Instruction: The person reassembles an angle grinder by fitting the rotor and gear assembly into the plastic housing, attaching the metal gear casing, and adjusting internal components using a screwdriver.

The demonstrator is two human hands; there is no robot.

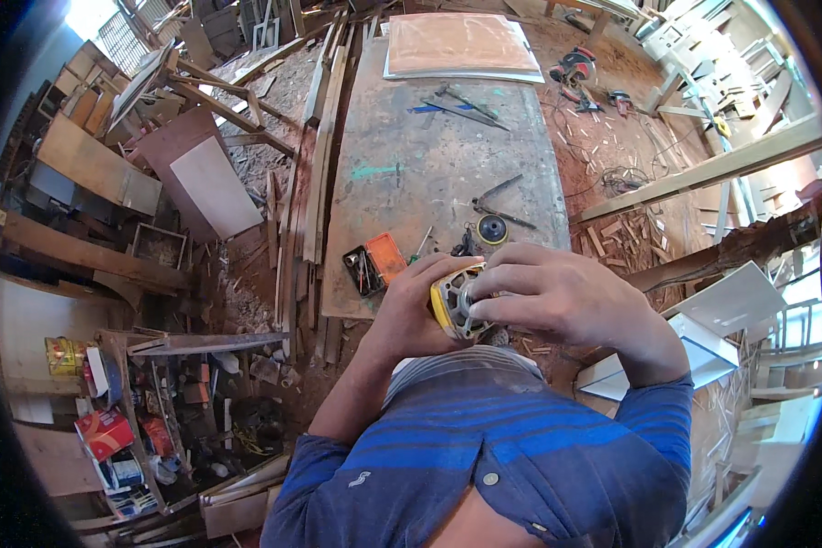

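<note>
Held close to my body is a yellow-rimmed grey metal tool part (451, 301) with openings around its middle. My left hand (404, 309) wraps round its yellow side. My right hand (557, 297) is closed at the part's centre, fingers bent against the metal; its fingertips are partly hidden. On the workbench just beyond my hands lie a black disc with a yellow rim (492, 229) and a small dark piece beside it. An open toolbox with an orange lid (386, 259) sits left of them, with a screwdriver (423, 241) close by.
The worn workbench (384, 196) carries pliers-like tools (502, 203), more hand tools (466, 108) and a brown board (461, 44) at its far end. Long timbers (324, 155) run along its left side. Red power tools (574, 66) and wood scraps lie on the floor at right.
</note>
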